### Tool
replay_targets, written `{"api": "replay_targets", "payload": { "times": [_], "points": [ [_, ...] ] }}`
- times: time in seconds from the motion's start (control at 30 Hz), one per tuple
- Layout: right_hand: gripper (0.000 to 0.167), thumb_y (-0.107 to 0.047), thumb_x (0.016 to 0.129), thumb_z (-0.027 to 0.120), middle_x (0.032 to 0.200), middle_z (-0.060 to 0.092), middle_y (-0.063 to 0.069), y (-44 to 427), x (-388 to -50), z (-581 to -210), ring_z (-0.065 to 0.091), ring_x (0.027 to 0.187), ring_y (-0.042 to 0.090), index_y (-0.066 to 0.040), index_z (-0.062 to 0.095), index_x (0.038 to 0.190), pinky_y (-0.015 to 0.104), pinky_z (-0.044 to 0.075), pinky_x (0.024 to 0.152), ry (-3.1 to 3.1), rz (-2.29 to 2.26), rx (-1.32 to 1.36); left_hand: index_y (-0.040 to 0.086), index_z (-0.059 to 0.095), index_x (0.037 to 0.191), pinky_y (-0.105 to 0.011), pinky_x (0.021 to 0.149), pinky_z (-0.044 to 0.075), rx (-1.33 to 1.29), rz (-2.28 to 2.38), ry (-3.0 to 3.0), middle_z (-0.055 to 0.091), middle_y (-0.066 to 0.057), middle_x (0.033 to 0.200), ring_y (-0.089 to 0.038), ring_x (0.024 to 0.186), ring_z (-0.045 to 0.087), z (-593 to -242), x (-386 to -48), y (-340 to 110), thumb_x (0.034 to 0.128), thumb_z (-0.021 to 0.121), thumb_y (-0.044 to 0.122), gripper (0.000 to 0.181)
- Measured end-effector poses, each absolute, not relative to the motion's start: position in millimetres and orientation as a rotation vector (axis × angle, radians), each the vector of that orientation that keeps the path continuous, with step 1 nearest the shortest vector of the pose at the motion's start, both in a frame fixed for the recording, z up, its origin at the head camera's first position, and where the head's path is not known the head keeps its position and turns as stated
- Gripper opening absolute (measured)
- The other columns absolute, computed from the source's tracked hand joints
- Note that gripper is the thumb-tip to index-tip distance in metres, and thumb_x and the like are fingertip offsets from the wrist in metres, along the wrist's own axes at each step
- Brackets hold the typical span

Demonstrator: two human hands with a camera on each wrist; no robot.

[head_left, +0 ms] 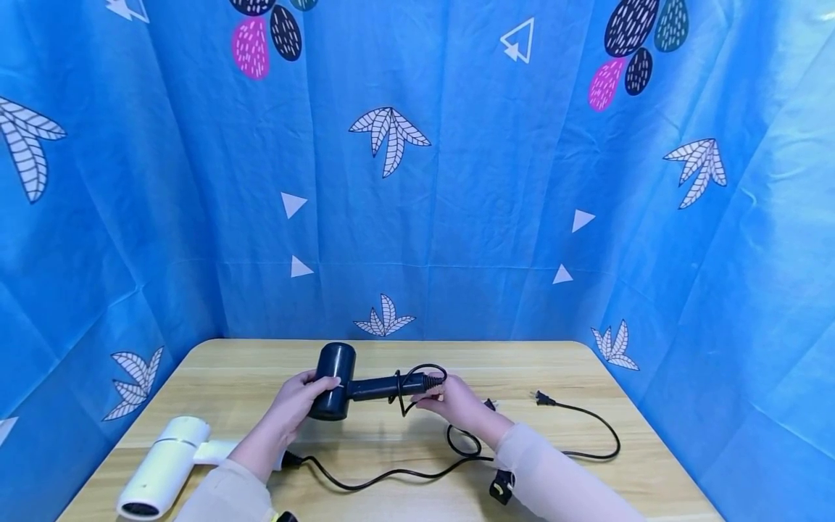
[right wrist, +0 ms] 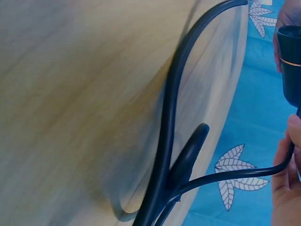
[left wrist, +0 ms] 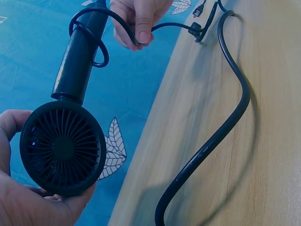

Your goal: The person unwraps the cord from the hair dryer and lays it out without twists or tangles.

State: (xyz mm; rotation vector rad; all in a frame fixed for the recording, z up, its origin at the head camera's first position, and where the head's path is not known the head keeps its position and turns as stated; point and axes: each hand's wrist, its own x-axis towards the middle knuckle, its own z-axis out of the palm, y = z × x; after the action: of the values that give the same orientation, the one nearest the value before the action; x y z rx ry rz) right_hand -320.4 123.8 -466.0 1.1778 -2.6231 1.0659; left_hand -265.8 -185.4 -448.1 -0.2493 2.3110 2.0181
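A black hair dryer (head_left: 334, 362) is held above the table, its handle pointing right. My left hand (head_left: 293, 402) grips its barrel, thumb on the near side; the vented round end (left wrist: 63, 148) faces the left wrist view. The black cord (left wrist: 113, 14) loops loosely around the handle. At the handle's end, my right hand (head_left: 459, 402) pinches that cord between thumb and fingers, as the left wrist view shows. From there the cord runs down to a two-pin plug (head_left: 489, 404). In the right wrist view, the right hand (right wrist: 287, 183) is partly cut off by the frame.
A white hair dryer (head_left: 159, 467) lies at the table's left, partly behind the left forearm. Its black cord (head_left: 391, 475) crosses under the right forearm to a plug (head_left: 543, 398). A small black item (head_left: 501, 487) lies beside that forearm. Blue patterned cloth (head_left: 417, 217) surrounds the wooden table (head_left: 261, 355).
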Motion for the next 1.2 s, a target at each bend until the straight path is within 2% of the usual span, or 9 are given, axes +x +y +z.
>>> {"api": "replay_targets", "payload": {
  "times": [0.17,0.37,0.53,0.83,1.03,1.2],
  "points": [
    [0.012,-0.01,0.09,0.074,0.099,0.076,-0.003,130,-318,-466,0.065,0.096,0.012,-0.01,0.081,0.1,0.025,0.054,0.08,-2.567,1.037,1.204,-0.003,0.039,0.147,-0.045,0.1,0.044,-0.254,2.007,2.324,0.056,-0.028,0.133,-0.029,0.109,0.061,-448,-265,-188,0.0934,0.066,0.04,0.074],
    [0.013,-0.003,0.087,0.075,0.097,0.073,0.001,141,-316,-460,0.065,0.091,0.012,-0.005,0.079,0.099,0.024,0.056,0.077,-2.424,1.096,1.303,-0.004,0.036,0.148,-0.048,0.103,0.042,-0.274,2.007,2.32,0.052,-0.029,0.137,-0.032,0.114,0.059,-449,-265,-191,0.0933,0.066,0.042,0.078],
    [0.013,-0.002,0.086,0.074,0.091,0.07,-0.001,149,-318,-450,0.064,0.083,0.008,-0.004,0.079,0.099,0.023,0.055,0.071,-2.393,1.122,1.337,-0.004,0.036,0.147,-0.045,0.101,0.043,-0.269,2.042,2.309,0.054,-0.029,0.135,-0.029,0.11,0.061,-449,-266,-191,0.0936,0.066,0.04,0.076],
    [0.014,-0.001,0.086,0.075,0.09,0.071,0.0,158,-320,-423,0.064,0.083,0.007,-0.005,0.08,0.099,0.024,0.055,0.071,-2.416,1.067,1.373,-0.007,0.034,0.148,-0.041,0.099,0.044,-0.261,2.077,2.3,0.052,-0.03,0.136,-0.028,0.109,0.061,-451,-266,-192,0.0941,0.066,0.038,0.077],
    [0.015,0.0,0.087,0.074,0.09,0.071,0.002,164,-324,-411,0.063,0.082,0.009,-0.002,0.078,0.1,0.025,0.055,0.07,-2.418,1.107,1.367,-0.006,0.035,0.148,-0.042,0.1,0.044,-0.28,2.078,2.294,0.051,-0.03,0.137,-0.029,0.111,0.06,-452,-265,-193,0.094,0.066,0.037,0.076],
    [0.014,0.0,0.087,0.073,0.089,0.071,0.004,166,-326,-402,0.064,0.081,0.011,-0.003,0.079,0.099,0.025,0.054,0.069,-2.405,1.109,1.338,-0.004,0.034,0.148,-0.044,0.102,0.043,-0.284,2.07,2.29,0.05,-0.03,0.138,-0.032,0.114,0.059,-453,-265,-195,0.0936,0.067,0.038,0.076]
  ]
}}
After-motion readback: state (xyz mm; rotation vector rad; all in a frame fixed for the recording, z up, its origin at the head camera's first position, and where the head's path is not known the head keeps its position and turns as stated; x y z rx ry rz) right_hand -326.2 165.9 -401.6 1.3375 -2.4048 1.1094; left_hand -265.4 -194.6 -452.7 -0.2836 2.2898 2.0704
